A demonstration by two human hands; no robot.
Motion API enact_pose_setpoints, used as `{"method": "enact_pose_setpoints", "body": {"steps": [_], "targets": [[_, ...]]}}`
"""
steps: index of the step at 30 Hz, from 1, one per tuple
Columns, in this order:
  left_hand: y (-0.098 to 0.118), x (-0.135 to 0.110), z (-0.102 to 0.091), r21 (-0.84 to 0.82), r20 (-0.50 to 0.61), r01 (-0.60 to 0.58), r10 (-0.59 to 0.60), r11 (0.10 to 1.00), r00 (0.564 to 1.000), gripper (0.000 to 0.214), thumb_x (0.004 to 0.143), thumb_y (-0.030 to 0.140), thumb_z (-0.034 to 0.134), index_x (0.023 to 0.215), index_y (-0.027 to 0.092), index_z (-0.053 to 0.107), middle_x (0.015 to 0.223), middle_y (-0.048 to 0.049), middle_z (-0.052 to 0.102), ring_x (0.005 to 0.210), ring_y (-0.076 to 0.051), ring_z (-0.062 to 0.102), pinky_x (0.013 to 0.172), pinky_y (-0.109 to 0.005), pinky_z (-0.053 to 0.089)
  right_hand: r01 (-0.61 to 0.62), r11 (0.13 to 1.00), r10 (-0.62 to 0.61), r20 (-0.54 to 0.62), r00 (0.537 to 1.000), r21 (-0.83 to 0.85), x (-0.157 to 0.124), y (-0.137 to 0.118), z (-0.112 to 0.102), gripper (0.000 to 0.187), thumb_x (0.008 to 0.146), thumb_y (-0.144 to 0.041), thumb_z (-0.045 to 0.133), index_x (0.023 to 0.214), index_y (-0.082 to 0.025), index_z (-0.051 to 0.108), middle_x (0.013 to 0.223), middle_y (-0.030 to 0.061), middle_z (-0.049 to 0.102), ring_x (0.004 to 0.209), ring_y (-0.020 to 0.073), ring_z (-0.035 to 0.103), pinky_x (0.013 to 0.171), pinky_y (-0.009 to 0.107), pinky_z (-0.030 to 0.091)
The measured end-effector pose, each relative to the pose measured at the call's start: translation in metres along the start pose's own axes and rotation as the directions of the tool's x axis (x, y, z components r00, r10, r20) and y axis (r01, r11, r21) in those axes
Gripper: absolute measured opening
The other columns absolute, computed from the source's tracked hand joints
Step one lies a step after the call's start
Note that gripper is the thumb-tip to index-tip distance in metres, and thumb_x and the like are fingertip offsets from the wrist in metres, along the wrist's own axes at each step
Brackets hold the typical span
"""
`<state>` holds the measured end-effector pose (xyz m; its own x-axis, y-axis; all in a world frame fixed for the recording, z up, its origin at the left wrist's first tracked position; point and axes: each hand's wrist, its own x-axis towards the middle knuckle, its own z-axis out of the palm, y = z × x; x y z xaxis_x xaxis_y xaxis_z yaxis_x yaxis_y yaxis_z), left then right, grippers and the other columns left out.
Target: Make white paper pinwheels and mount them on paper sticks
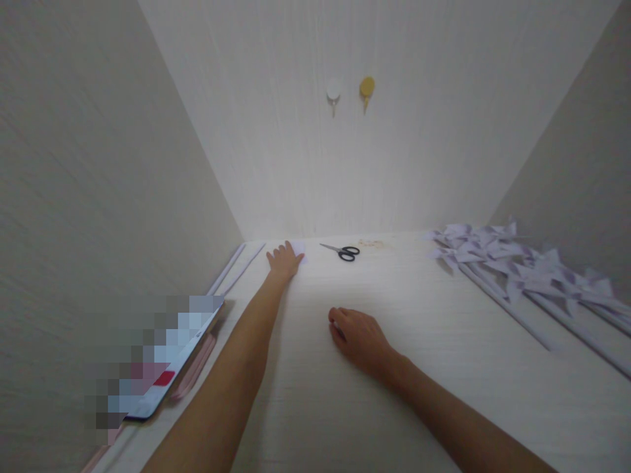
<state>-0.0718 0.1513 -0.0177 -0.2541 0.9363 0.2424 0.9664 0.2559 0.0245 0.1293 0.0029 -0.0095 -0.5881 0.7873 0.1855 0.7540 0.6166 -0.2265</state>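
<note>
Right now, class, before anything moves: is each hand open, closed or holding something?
Left hand: open, fingers spread over the paper.
Right hand: fingers loosely curled; whether it holds anything cannot be told.

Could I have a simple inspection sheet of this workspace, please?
Surface: white tabletop, pale brown marks near the back edge.
Job's things: paper piece, partly covered by the left hand.
Clutter: scissors right of the paper piece; paper pinwheels with sticks farther right; flat device, partly pixelated, at the left.
Hands: left hand spread on the paper piece; right hand curled, any hold unclear.
Cables: nothing seen.
Surroundings: pale back wall with white hook and yellow hook.
</note>
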Motion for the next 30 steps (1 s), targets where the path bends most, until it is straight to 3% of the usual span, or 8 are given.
{"method": "enact_pose_setpoints", "body": {"steps": [5, 9, 14, 21, 30], "targets": [[0.0, -0.003, -0.002, 0.011, 0.006, -0.009, 0.009, 1.0, 1.0, 0.061, 0.081, 0.047, 0.024, 0.125, 0.006, 0.03, 0.12, -0.0236, 0.043, 0.11, -0.034, 0.039, 0.091, -0.05, 0.023, 0.011, 1.0, -0.011, -0.019, 1.0, 0.0, -0.001, 0.0, 0.001, 0.013, 0.081, -0.019, 0.035, 0.083, -0.019, 0.048, 0.078, 0.0026, 0.059, 0.07, 0.0133, 0.054, 0.057, 0.024, 0.03], [0.0, -0.003, -0.006, 0.033, 0.0, -0.104, 0.104, 0.994, 0.995, 0.05, 0.082, 0.043, 0.024, 0.116, 0.01, 0.043, 0.118, -0.0199, 0.045, 0.109, -0.032, 0.04, 0.092, -0.05, 0.022, 0.011, 1.0, -0.011, -0.012, 1.0, -0.001, -0.001, 0.0, 0.0, 0.013, 0.081, -0.019, 0.035, 0.083, -0.019, 0.048, 0.079, 0.0028, 0.059, 0.069, 0.0132, 0.053, 0.057, 0.024, 0.029], [0.003, -0.003, -0.01, 0.016, 0.075, -0.225, 0.224, 0.974, 0.972, 0.048, 0.083, 0.041, 0.021, 0.11, 0.014, 0.049, 0.122, -0.0142, 0.044, 0.116, -0.024, 0.036, 0.096, -0.038, 0.024, 0.01, 1.0, -0.01, 0.0, 1.0, -0.001, 0.0, 0.0, 0.0, 0.014, 0.081, -0.019, 0.034, 0.084, -0.019, 0.048, 0.079, 0.0029, 0.059, 0.07, 0.0132, 0.053, 0.057, 0.024, 0.03], [0.006, -0.003, -0.002, -0.037, 0.292, -0.098, 0.105, 0.994, 0.951, 0.067, 0.077, 0.058, 0.009, 0.133, 0.022, 0.019, 0.14, -0.0148, 0.012, 0.127, -0.036, 0.009, 0.096, -0.055, 0.014, 0.001, 1.0, -0.001, 0.025, 1.0, 0.016, -0.001, 0.0, -0.002, 0.014, 0.081, -0.019, 0.035, 0.085, -0.019, 0.049, 0.082, 0.0034, 0.06, 0.072, 0.0136, 0.054, 0.058, 0.024, 0.031], [0.003, 0.003, 0.002, -0.047, 0.302, -0.102, 0.112, 0.994, 0.947, 0.064, 0.078, 0.056, 0.008, 0.133, 0.024, 0.016, 0.141, -0.0131, 0.01, 0.127, -0.034, 0.008, 0.097, -0.054, 0.014, 0.004, 1.0, -0.004, 0.022, 1.0, 0.017, 0.0, 0.0, 0.0, 0.015, 0.081, -0.018, 0.035, 0.087, -0.018, 0.049, 0.082, 0.0039, 0.06, 0.073, 0.0141, 0.054, 0.059, 0.024, 0.031]]}}
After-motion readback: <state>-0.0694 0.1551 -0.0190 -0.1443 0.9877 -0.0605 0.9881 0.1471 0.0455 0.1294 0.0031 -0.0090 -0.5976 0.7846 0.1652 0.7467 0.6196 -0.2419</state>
